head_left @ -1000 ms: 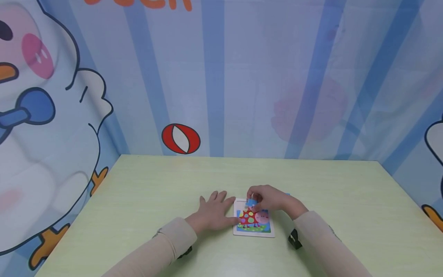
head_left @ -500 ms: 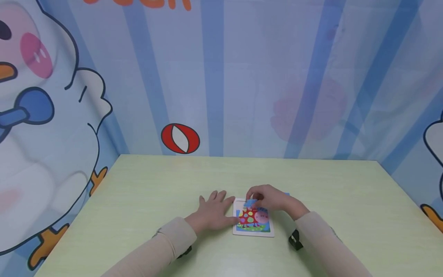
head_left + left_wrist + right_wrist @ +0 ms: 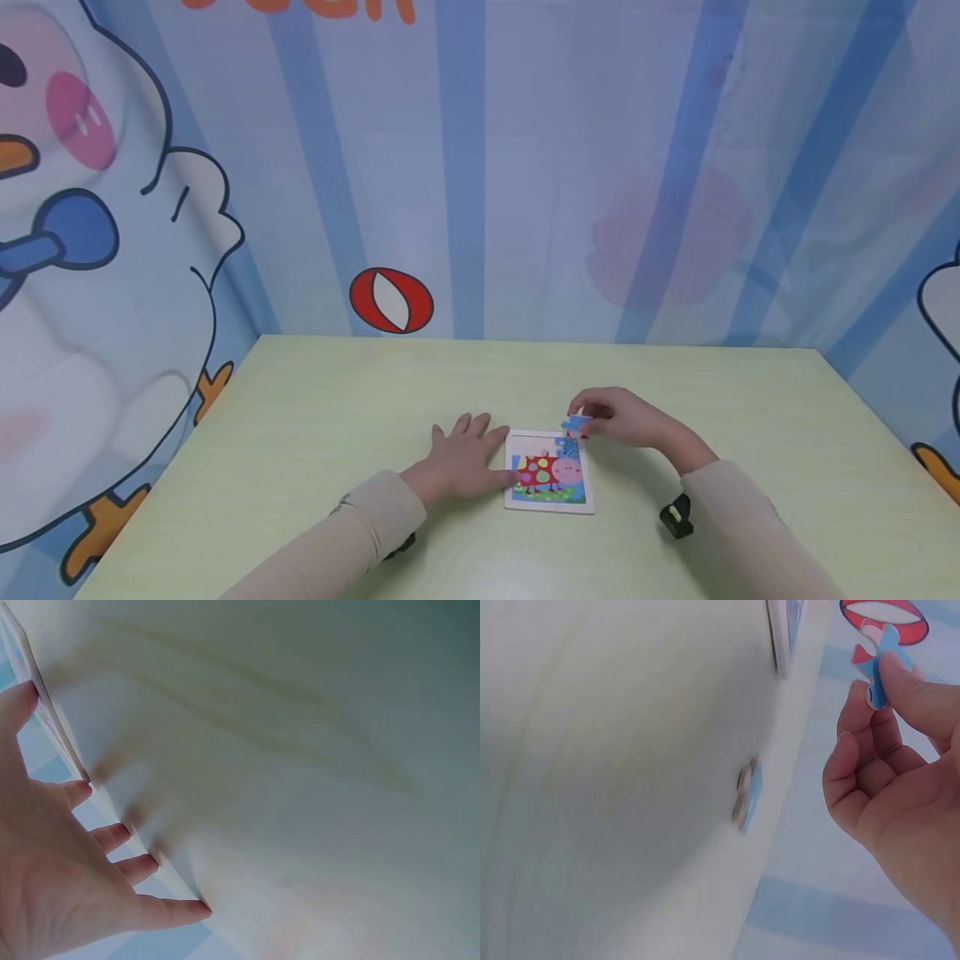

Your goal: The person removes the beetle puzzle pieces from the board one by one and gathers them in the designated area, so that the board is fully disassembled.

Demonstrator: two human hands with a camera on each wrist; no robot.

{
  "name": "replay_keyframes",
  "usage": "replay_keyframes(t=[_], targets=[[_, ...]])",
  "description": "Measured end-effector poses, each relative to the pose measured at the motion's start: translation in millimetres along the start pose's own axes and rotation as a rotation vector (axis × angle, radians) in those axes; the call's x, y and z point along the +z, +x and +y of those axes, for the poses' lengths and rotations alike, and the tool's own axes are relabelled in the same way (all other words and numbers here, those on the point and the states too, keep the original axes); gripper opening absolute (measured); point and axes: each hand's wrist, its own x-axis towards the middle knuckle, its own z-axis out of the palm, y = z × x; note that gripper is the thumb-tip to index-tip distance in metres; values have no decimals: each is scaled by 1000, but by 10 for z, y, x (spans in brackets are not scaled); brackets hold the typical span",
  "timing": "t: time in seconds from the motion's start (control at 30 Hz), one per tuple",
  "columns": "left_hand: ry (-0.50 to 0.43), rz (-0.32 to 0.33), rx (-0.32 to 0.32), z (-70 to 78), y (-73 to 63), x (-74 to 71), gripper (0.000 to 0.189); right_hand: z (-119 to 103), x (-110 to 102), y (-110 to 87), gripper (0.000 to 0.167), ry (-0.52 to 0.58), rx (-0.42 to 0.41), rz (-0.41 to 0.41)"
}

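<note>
While my left hand (image 3: pixel 461 467) lies spread beside the puzzle board (image 3: pixel 528 447), thumb touching it, my right hand (image 3: pixel 630 418) pinching a blue piece (image 3: pixel 576 424), near the board's far right corner

Plain beige sleeves, bare hands and a little black gear at the wrists.
The left sleeve (image 3: pixel 322 542), nearer the table's (image 3: pixel 375 383) left edge, is long, matte and unpatterned, and finishes in a broad cuff (image 3: pixel 393 500) that looks like a wide band; a small dark mark shows along its outer side. The right sleeve (image 3: pixel 765 537), toward the table's right edge, matches it in colour, with soft creases in the cloth. Below the right cuff sits a blocky black fitting (image 3: pixel 677 517) with a small pale patch; a black bit (image 3: pixel 402 546) peeps from under the left one. The left hand (image 3: pixel 67 862) and right hand (image 3: pixel 904 772) have slim fingers.
</note>
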Motion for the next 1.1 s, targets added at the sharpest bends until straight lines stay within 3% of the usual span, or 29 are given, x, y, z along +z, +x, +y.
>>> replay_keyframes(t=[0.4, 0.6, 1.1], targets=[[3, 2, 6, -7, 3, 3, 76, 210, -341, -326, 22, -64, 27, 59], [2, -6, 0, -6, -5, -2, 77, 359, -467, -442, 25, -35, 66, 51], [-13, -1, -3, -8, 1, 5, 77, 591, -570, -595, 27, -70, 149, 95]])
